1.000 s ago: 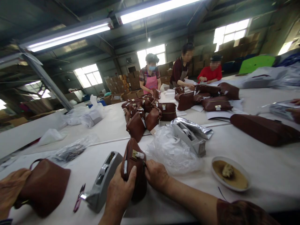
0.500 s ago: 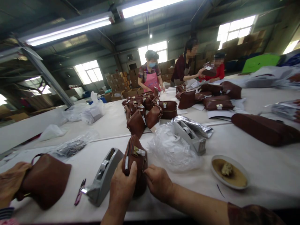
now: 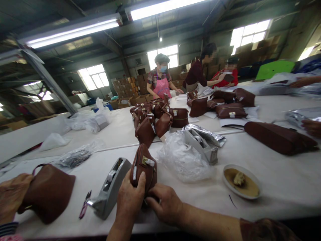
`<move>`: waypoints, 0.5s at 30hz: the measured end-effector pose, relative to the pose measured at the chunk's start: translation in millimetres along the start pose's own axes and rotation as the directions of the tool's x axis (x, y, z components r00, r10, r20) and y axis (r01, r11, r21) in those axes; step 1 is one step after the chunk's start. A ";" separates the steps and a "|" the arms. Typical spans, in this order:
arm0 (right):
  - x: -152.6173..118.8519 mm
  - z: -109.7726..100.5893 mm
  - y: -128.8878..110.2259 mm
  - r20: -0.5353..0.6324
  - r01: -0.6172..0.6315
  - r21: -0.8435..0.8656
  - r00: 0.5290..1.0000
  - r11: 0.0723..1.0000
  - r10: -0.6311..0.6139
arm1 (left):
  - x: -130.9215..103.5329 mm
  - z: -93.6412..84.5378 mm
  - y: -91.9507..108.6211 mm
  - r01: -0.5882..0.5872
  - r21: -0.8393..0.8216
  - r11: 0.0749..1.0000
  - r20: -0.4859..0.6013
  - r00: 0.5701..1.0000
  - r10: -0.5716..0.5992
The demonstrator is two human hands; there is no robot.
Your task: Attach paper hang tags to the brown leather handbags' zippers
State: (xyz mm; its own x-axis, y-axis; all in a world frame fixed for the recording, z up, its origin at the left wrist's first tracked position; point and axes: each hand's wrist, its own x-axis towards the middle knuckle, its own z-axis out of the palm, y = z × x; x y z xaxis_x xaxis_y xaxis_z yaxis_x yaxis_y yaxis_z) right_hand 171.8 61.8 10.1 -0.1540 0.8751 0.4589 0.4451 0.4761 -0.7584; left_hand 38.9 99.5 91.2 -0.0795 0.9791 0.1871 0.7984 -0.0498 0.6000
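A small brown leather bag (image 3: 146, 164) with a brass clasp and a white wrapped tag stands tilted on the table in front of me. My left hand (image 3: 131, 197) grips its left side, thumb across the front. At the bag's lower right, by the zipper line, the fingers of my right hand (image 3: 165, 202) are pinched together against it; what exactly they pinch is hidden. Just left of my left hand is a grey tape dispenser (image 3: 111, 187). Beyond it lie pink-handled thread snips (image 3: 85, 205).
A neighbour's hand (image 3: 15, 194) holds another brown bag (image 3: 51, 192) at left. Crumpled clear plastic (image 3: 184, 159), a second tape dispenser (image 3: 200, 145) and a dish with a sponge-like lump (image 3: 242, 182) lie to the right. Several brown bags (image 3: 145, 130) are heaped ahead; co-workers stand behind.
My right hand has slid down and slightly left along the bag's edge. My left hand keeps its hold. Across the table, a co-worker has bent forward.
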 end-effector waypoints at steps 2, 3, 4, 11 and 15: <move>12.0 -10.0 13.2 -0.135 -0.108 -0.009 0.985 0.994 0.106 | -0.3 -0.3 0.6 -0.009 -0.004 1.000 0.004 1.000 0.009; 19.2 -12.9 20.4 -0.184 -0.164 -0.023 0.970 0.986 0.157 | -0.6 0.1 1.3 -0.011 -0.002 1.000 0.007 1.000 0.011; 26.6 -14.4 27.4 -0.197 -0.204 -0.031 0.961 0.978 0.194 | -0.9 0.6 2.1 -0.011 0.002 1.000 0.007 1.000 0.011; 52.6 -3.5 48.2 -0.129 -0.289 -0.052 0.951 0.956 0.281 | -2.1 0.3 1.9 0.034 0.022 0.999 -0.010 0.999 -0.034; 51.2 -3.2 47.5 -0.156 -0.298 -0.079 0.946 0.951 0.284 | -3.1 0.0 1.3 0.029 0.008 1.000 -0.007 1.000 -0.029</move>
State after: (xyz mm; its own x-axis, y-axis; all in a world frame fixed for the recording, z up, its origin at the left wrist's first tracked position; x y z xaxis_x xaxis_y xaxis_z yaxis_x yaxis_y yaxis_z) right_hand 187.9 128.9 -0.9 0.1181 0.9494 0.2910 0.5393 0.1847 -0.8216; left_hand 40.1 96.4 91.3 -0.1066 0.9788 0.1751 0.8005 -0.0200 0.5990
